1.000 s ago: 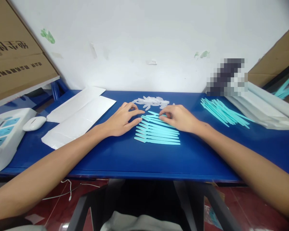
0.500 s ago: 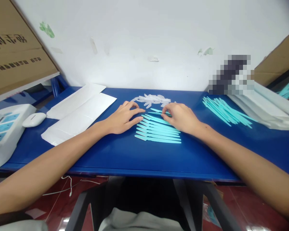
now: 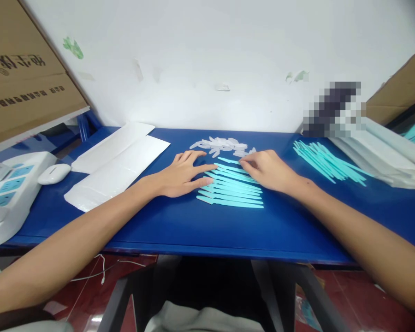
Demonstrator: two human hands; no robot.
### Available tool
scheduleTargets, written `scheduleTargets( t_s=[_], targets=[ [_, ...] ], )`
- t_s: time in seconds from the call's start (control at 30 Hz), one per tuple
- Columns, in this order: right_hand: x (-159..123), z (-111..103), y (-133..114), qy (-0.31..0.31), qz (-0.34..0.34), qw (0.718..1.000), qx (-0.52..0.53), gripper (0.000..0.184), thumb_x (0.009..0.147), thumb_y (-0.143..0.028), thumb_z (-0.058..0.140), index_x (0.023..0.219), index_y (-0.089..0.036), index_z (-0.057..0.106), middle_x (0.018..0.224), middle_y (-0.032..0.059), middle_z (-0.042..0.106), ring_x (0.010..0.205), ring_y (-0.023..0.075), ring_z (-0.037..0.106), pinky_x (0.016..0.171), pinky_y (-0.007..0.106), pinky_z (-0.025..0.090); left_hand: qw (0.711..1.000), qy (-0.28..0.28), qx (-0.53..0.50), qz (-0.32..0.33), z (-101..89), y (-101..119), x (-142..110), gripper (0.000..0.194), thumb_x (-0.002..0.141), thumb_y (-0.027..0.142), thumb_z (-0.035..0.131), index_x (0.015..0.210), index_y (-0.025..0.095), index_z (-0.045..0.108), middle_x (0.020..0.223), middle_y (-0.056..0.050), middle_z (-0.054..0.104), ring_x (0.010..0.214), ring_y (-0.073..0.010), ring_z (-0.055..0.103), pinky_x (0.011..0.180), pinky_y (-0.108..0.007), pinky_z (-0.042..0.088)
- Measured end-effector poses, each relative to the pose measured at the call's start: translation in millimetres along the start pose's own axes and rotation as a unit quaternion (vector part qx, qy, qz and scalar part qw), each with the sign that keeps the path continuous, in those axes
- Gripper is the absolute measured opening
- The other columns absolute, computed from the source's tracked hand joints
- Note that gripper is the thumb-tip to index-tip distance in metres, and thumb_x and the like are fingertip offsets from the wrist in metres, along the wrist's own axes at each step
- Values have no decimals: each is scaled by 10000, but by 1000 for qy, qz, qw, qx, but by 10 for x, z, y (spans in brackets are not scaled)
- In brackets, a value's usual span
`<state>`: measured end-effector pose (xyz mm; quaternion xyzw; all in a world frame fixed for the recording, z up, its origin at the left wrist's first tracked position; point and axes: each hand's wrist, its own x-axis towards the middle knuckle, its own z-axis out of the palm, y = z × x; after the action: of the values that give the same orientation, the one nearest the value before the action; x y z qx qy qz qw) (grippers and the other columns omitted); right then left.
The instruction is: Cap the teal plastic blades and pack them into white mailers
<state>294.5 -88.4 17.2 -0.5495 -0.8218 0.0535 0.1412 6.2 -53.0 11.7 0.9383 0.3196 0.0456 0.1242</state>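
Observation:
A row of several turquoise plastic sticks (image 3: 231, 191) lies side by side on the blue table (image 3: 207, 226). My left hand (image 3: 181, 174) lies flat at the row's left ends, fingers stretched out and touching them. My right hand (image 3: 268, 169) rests on the right part of the row, its fingertips pinched on the farthest turquoise stick (image 3: 228, 161). Just behind the hands sits a small heap of clear plastic caps (image 3: 221, 145).
A loose pile of more turquoise sticks (image 3: 323, 161) lies at the right, next to stacked white bags (image 3: 383, 154). White flat bags (image 3: 115, 161) lie at the left, with a white mouse (image 3: 53, 174) and a white device (image 3: 3, 193). Cardboard boxes (image 3: 24, 78) stand at both sides.
My left fingers have flattened out along the stick ends. My right hand has shifted slightly along the farthest stick. The camera has moved a little.

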Motion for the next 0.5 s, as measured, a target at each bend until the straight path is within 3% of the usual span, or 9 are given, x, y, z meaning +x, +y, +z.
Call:
scheduleTargets(
  t_s=[0.07, 0.27, 0.37, 0.5],
  targets=[
    [-5, 14, -28, 8, -23, 1000, 2, 431, 1003, -321, 403, 738, -189, 716, 636, 37, 594, 618, 189, 528, 662, 333, 370, 1000, 2, 7, -6, 9, -23, 5, 632, 1027, 689, 295, 1575, 392, 398, 1632, -122, 299, 1492, -399, 252, 1160, -686, 237],
    [-37, 41, -44, 46, -39, 998, -8, 394, 981, -373, 491, 1188, -175, 761, 956, 94, 673, 830, 237, 625, 763, 363, 451, 998, 46, 7, 31, -47, -31, -32, 634, 1023, 673, 356, 1556, 340, 434, 1578, -126, 390, 1421, -385, 366, 1147, -640, 325],
    [-44, 63, -12, 49, -39, 998, -16, 421, 986, -396, 488, 1229, -169, 746, 1099, 126, 650, 958, 270, 638, 846, 405, 481, 996, 60, 25, 57, -60, 8, -51, 622, 1026, 648, 385, 1553, 321, 432, 1573, -139, 398, 1418, -381, 384, 1152, -640, 328],
    [-36, 116, 9, 35, -45, 998, -6, 433, 992, -392, 487, 1273, -159, 719, 1122, 136, 640, 989, 280, 638, 881, 431, 497, 997, 61, 27, 44, 11, 110, -50, 670, 1021, 667, 369, 1590, 313, 361, 1649, -168, 287, 1492, -420, 292, 1164, -687, 289]
  ],
)
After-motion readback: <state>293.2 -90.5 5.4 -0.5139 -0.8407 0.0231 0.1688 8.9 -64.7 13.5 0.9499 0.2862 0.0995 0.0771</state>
